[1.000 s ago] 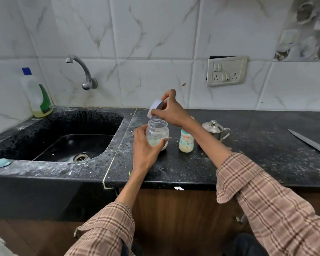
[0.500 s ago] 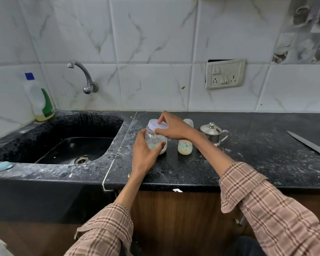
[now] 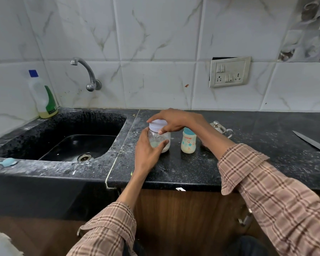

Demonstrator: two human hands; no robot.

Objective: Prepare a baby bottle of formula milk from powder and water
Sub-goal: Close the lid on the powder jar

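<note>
A clear powder jar [image 3: 158,140] stands on the black counter [image 3: 183,169] beside the sink, with pale powder at its bottom. My left hand [image 3: 148,152] wraps around the jar's body. My right hand [image 3: 174,121] grips the white lid [image 3: 157,125] sitting on top of the jar. Just right of the jar stands the baby bottle [image 3: 188,140], printed, with a teal collar, holding whitish liquid. A small steel pot with a lid [image 3: 219,126] is partly hidden behind my right forearm.
The black sink [image 3: 67,141] lies to the left with a tap [image 3: 85,72] above it. A dish soap bottle [image 3: 43,95] stands at its back corner. A light blue spoon [image 3: 5,162] rests on the sink's front rim. A knife [image 3: 311,142] lies far right.
My right hand brought the white lid down from above onto the jar and now grips it there. My left hand has stayed on the jar.
</note>
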